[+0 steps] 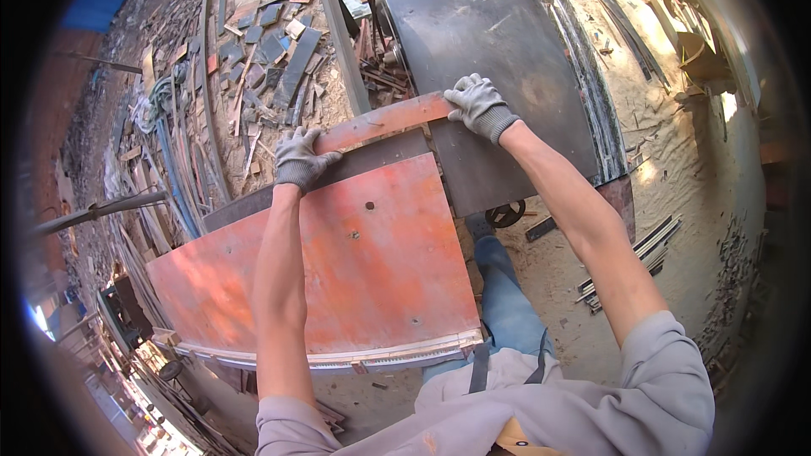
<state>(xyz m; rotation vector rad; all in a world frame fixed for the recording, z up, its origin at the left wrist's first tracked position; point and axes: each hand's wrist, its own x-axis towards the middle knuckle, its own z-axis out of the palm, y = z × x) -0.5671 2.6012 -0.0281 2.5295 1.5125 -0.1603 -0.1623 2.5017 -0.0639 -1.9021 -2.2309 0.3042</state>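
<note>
Sawdust-strewn yard: both gloved hands point(302, 157) point(478, 105) clamped on a narrow reddish wooden strip point(384, 121).

- Two bare forearms reach forward from the lower edge, with grey sleeves pushed up to the elbows.
- The left hand point(300, 158) wears a grey knit glove, palm down, fingers curled closed in a grip.
- The right hand point(478, 105), gloved alike, stretches further ahead, fingers bent downward and closed.
- The left arm runs almost straight; the right arm angles inward from the shoulder.
- The hands sit well apart.
</note>
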